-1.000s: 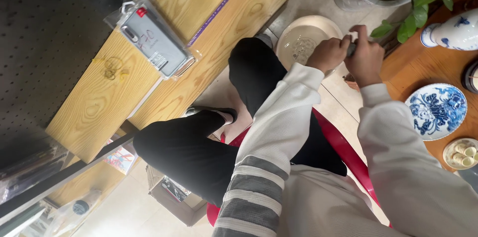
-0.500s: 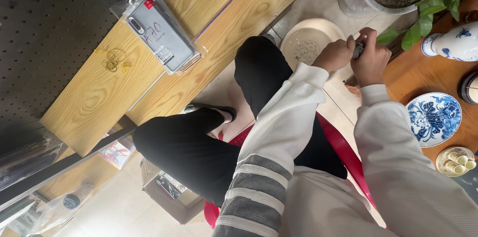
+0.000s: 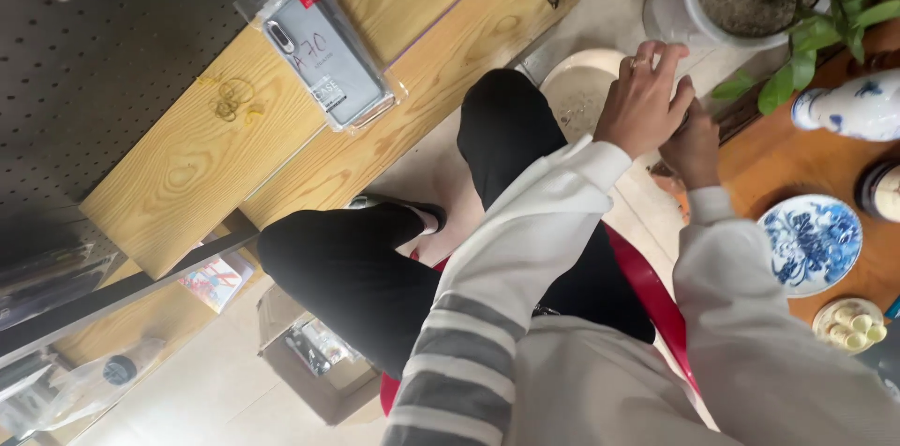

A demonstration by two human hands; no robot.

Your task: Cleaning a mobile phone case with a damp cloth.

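We see left hand (image 3: 645,99) over right hand (image 3: 694,144), upper right of frame, above bowl (image 3: 581,80); grip contents cannot be told

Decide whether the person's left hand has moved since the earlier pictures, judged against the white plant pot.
Yes, slightly. The left hand has shifted towards the white plant pot and now overlaps the right hand instead of lying beside it.

clear phone-case packet (image 3: 323,47) on wooden shelf (image 3: 187,174)
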